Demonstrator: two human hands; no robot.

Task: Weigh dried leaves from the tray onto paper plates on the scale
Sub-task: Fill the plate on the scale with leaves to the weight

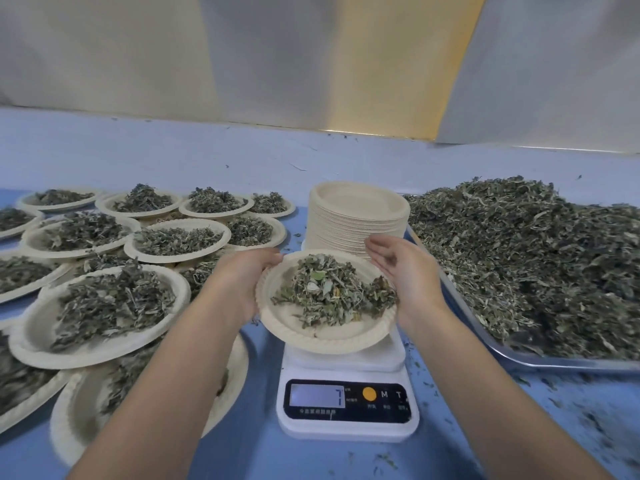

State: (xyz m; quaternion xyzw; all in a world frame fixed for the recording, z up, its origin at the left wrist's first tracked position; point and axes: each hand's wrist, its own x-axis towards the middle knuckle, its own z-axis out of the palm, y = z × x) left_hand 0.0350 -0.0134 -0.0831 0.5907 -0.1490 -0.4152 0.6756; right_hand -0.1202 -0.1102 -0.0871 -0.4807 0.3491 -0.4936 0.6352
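A paper plate [294, 325] with a heap of dried leaves [329, 289] is over the white scale [346, 420], tilted a little toward me. My left hand [242, 282] grips the plate's left rim. My right hand [405, 271] is at its right rim with the palm facing left and the fingers relaxed; whether it touches the rim I cannot tell. The scale's display [317, 395] shows one digit. To the right lies the metal tray [519, 358] piled with dried leaves [536, 254].
A tall stack of unused paper plates [358, 216] stands just behind the scale. Several filled paper plates [97, 306] overlap each other across the left of the blue table [256, 455]. Leaf crumbs litter the table at the right front. A pale wall runs along the back.
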